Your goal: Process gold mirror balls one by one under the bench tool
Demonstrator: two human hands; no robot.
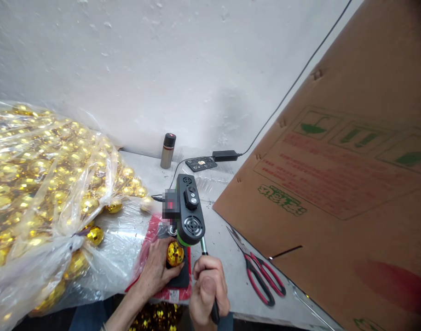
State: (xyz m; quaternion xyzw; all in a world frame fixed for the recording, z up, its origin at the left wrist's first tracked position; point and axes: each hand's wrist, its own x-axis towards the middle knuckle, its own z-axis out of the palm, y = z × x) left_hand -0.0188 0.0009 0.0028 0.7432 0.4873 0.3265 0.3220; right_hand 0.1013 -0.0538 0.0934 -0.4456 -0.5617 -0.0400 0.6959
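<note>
My left hand [157, 266] holds a shiny gold faceted ball [175, 253], with fingers and thumb on either side of it. The ball sits on the dark base of a small black bench machine [189, 209] with green trim, round vents and knobs on top, which looks like a mini drill press. The machine's head hides whatever is above the ball's far side. To the right of the ball, my right hand [209, 289] is wrapped around the black grip of a metal lever [204, 246] on the machine. Under the base lies a red sheet [151, 234].
A clear plastic bag [58, 174] full of gold balls fills the left. On the right leans a large cardboard box [334, 184]; red-handled scissors [262, 276] lie beside it. Behind stand a bottle [168, 151], a phone-like slab [201, 163] and a power adapter [225, 156] with its cable.
</note>
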